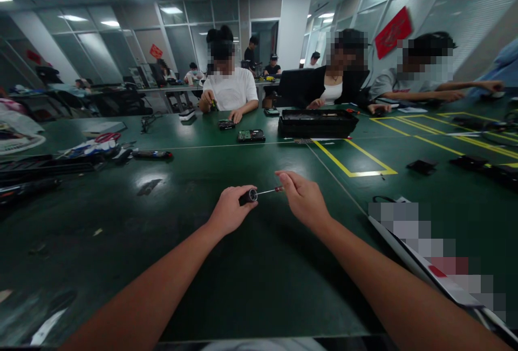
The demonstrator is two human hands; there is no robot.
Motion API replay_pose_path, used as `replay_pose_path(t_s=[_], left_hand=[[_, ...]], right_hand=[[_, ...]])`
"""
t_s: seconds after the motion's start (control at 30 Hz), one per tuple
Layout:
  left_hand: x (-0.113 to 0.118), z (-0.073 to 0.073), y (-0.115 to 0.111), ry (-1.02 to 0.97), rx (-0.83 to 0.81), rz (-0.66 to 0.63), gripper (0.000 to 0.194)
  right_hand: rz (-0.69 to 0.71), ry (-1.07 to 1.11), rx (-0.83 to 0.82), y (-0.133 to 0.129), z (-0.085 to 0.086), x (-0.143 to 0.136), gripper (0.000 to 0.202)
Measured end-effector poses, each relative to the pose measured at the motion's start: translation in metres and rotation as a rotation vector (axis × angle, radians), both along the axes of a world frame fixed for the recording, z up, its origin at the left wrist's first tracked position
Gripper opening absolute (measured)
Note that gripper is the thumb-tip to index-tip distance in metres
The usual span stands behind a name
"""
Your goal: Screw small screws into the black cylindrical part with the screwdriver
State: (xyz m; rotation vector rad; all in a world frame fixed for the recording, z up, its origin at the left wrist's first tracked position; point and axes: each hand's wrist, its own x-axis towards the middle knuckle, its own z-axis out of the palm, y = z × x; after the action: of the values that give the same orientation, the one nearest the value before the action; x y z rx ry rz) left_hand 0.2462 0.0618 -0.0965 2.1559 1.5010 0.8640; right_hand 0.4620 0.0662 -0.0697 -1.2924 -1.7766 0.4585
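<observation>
Above the desk (226, 286), left hand (230, 211) grips a screwdriver handle (248, 196); right hand (302, 197) pinches its bit (270, 191).

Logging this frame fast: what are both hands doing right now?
Left hand: closed around the black screwdriver handle.
Right hand: fingertips pinching the red-marked end of the thin metal bit.

Green table (226, 286), yellow line markings (352, 164); black screwdriver handle (247, 196), red-tipped shaft (278, 189).
</observation>
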Motion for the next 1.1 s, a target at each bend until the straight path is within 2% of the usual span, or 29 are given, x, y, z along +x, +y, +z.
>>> replay_pose_path(t_s=[0.07,0.17,0.3,0.4,0.53,0.7,0.9,1.1], left_hand=[[0.0,-0.001,0.0,0.011,0.002,-0.01,0.037],[-0.002,-0.002,0.001,0.028,0.0,-0.015,0.037],[-0.002,-0.003,0.002,0.017,0.006,0.006,0.036],[-0.002,-0.002,0.001,0.025,0.001,-0.001,0.036],[-0.001,-0.003,0.001,0.03,0.01,-0.006,0.037],[-0.004,-0.001,0.001,0.024,-0.006,0.008,0.036],[-0.005,-0.001,0.001,0.015,-0.017,0.025,0.037],[-0.004,0.001,0.001,0.001,-0.013,0.038,0.036]], right_hand=[[-0.005,-0.02,-0.013,0.0,0.001,0.0,0.038],[0.066,-0.014,-0.049,-0.002,0.001,-0.001,0.038],[0.159,0.018,0.016,-0.005,0.001,-0.001,0.033],[0.126,-0.011,-0.023,-0.005,0.002,-0.001,0.028],[0.064,-0.039,-0.03,-0.004,0.003,-0.001,0.031],[0.18,0.047,-0.049,-0.005,0.003,-0.002,0.032],[0.105,0.002,-0.086,-0.002,0.0,-0.002,0.034],[0.168,0.183,-0.073,0.0,-0.009,-0.001,0.031]])
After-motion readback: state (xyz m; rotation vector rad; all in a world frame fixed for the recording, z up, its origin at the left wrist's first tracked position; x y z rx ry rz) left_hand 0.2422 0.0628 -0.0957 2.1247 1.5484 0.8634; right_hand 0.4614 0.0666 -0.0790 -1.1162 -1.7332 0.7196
